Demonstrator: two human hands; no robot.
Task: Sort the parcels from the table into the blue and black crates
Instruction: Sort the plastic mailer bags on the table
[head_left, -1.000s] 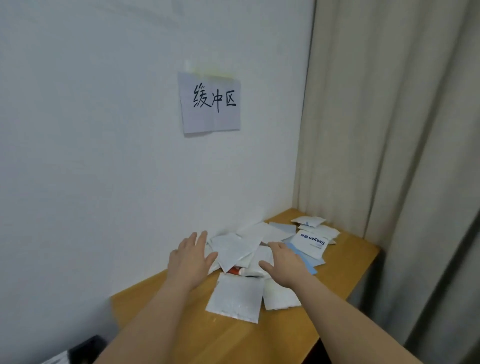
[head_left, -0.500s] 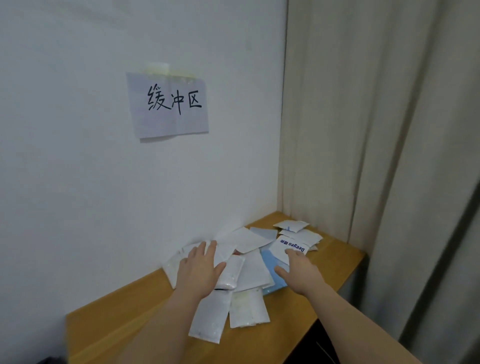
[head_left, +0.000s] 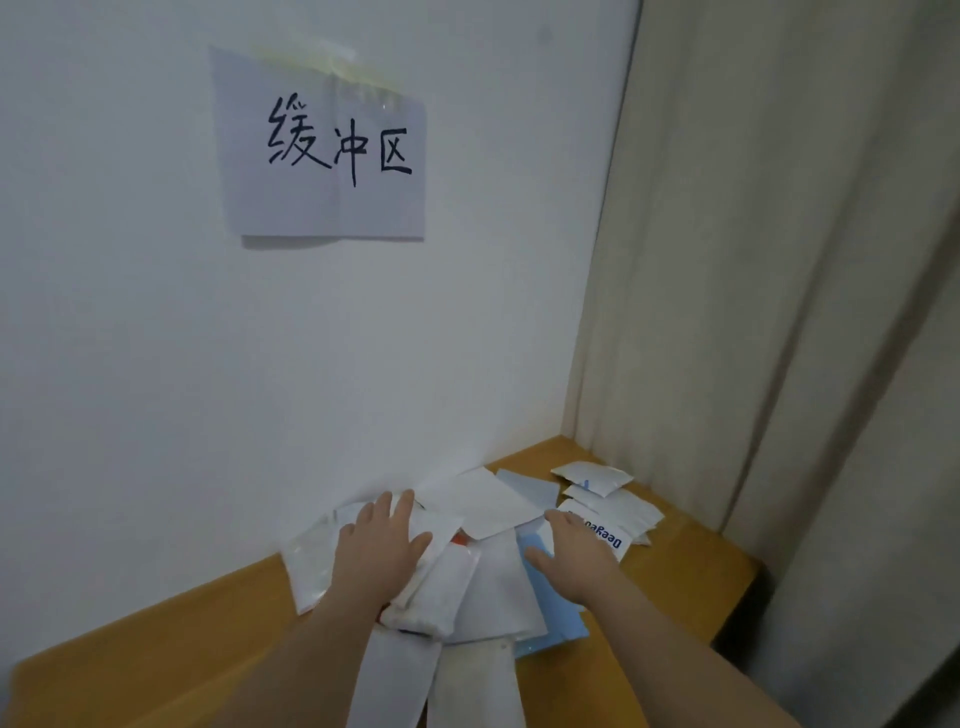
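White parcels (head_left: 483, 530) heaped on table (head_left: 680, 566); left hand (head_left: 376, 553) and right hand (head_left: 576, 558) lie flat, fingers extended, gripping nothing, probably spreading the pile to choose. Crates unseen.

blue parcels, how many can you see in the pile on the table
2. One light blue parcel lies at the near right of the pile, partly under the right hand. A paler blue one lies at the back near the wall. White parcels may hide more.

The counter (head_left: 685, 566) is smooth, matt, honey-coloured wood. The parcels (head_left: 493, 587) look like soft plastic mailers, mostly white with a faint sheen. The paper sign (head_left: 322, 150) is creased, the curtain (head_left: 779, 260) matt beige cloth, the wall (head_left: 130, 338) finely textured.
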